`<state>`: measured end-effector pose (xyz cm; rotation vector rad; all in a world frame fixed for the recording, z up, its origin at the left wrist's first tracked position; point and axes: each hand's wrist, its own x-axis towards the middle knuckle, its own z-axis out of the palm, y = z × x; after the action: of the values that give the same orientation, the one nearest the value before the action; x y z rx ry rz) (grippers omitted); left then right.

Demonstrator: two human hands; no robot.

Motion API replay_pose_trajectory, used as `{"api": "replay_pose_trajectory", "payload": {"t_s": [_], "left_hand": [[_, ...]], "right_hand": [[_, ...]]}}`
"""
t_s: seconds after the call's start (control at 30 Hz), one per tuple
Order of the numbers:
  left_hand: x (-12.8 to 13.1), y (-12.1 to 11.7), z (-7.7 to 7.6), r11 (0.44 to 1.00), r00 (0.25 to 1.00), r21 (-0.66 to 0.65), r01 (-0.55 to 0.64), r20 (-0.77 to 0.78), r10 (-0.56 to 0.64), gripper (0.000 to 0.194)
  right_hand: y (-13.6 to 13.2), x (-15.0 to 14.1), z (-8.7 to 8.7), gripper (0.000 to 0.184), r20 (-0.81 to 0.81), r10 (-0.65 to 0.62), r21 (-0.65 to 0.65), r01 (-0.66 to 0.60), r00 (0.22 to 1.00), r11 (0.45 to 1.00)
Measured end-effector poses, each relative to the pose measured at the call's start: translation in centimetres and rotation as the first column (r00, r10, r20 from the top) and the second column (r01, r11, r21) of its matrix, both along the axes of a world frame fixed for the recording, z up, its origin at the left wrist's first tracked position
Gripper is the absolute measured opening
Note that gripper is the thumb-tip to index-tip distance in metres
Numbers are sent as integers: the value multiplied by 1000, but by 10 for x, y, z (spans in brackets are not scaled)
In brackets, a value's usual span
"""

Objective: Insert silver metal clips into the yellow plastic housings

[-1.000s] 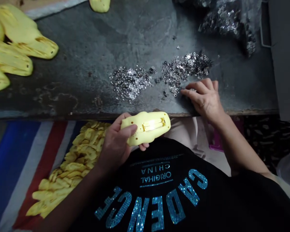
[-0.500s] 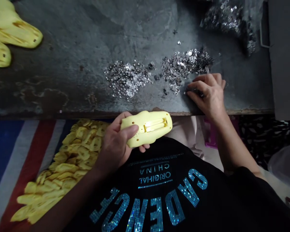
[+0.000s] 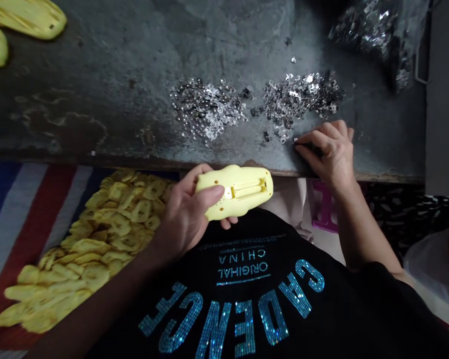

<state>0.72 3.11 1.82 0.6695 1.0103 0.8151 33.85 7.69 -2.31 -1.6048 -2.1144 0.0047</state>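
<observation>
My left hand (image 3: 187,209) is closed around a pale yellow plastic toy shell (image 3: 243,192), thumb on top. The shell has an open battery compartment, with several small holes beside it. Over the table's near edge, my right hand (image 3: 329,149) pinches a small metal piece (image 3: 295,141), only a bright bit of which shows at the fingertips. Just beyond that hand lies a pile of small shiny metal contact pieces (image 3: 295,94). A second pile of metal pieces (image 3: 209,107), with rounder shapes, lies to its left.
A clear bag of metal pieces (image 3: 374,30) lies at the back right, near a grey panel (image 3: 447,99). Yellow shells (image 3: 37,20) rest at the far left of the dark table (image 3: 134,60). Many more yellow shells (image 3: 97,244) are heaped on a striped sheet (image 3: 33,214) below.
The head view has shifted slightly, so the table things appear higher and further right. My right thumb and fingertips have come closer together. My left hand keeps its hold on the yellow shell.
</observation>
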Motion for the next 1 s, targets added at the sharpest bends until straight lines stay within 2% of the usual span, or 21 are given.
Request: {"api": "replay_pose_trajectory", "payload": {"t_s": [0.13, 0.23, 0.33, 0.57, 0.73, 0.83, 1.0], "left_hand": [[9, -2, 5, 1000, 999, -17, 6, -37, -7, 41], [14, -3, 9, 999, 999, -17, 31, -44, -32, 42], [12, -8, 9, 999, 999, 11, 42, -5, -42, 40], [-3, -24, 2, 992, 997, 118, 52, 45, -57, 28], [-5, -30, 0, 981, 996, 184, 56, 58, -68, 24], [-1, -32, 5, 983, 997, 166, 74, -1, -74, 30], [7, -35, 21, 991, 998, 134, 18, -60, -10, 33]], "right_hand": [[-24, -21, 21, 9, -142, 91, 8, -90, 986, 996], [-44, -40, 37, 4, -293, 226, 12, -233, 929, 972], [-57, -55, 44, 11, -369, 281, 39, -287, 886, 957], [-70, -62, 50, 24, -263, 282, 87, -268, 923, 959], [-77, -67, 56, 24, -134, 260, 138, -242, 956, 960], [-80, -70, 59, 24, -58, 225, 162, -214, 973, 963], [-86, -74, 57, 21, -64, 189, 123, -180, 980, 976]]}}
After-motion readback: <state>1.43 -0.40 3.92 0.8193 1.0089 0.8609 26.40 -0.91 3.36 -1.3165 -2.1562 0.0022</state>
